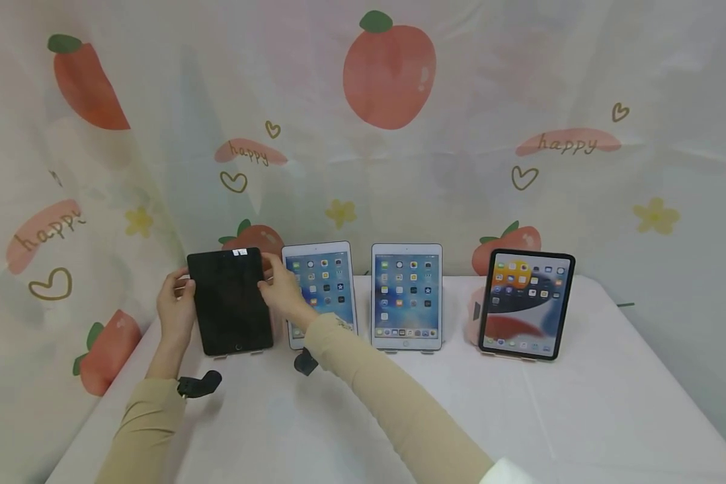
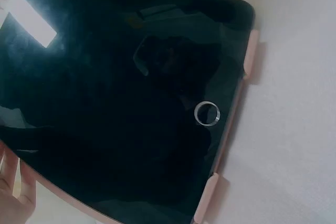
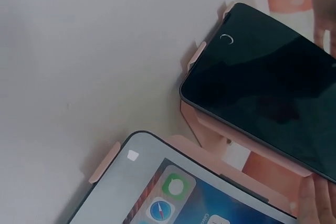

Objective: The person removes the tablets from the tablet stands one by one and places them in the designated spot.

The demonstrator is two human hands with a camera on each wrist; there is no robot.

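Note:
A tablet with a dark screen [image 1: 231, 302] and a round home button leans on a pink stand [image 2: 207, 198], its bottom edge in the stand's small lips. My left hand [image 1: 177, 306] grips its left edge. At the upper right edge my right hand [image 1: 282, 288] holds it, thumb at the front and fingers partly hidden behind. Fingers of the left hand [image 2: 16, 190] show along the edge in the left wrist view. Fingers of the right hand [image 3: 317, 200] are at the tablet's side in the right wrist view.
Right beside stands a white tablet [image 1: 327, 269] with its screen lit, partly covered by my right forearm. Another lit white tablet [image 1: 407, 296] stands mid-table, and a black-framed tablet [image 1: 528, 306] farther right. A white cloth covers the table [image 1: 605, 417]; a fruit-patterned curtain [image 1: 448, 181] hangs behind.

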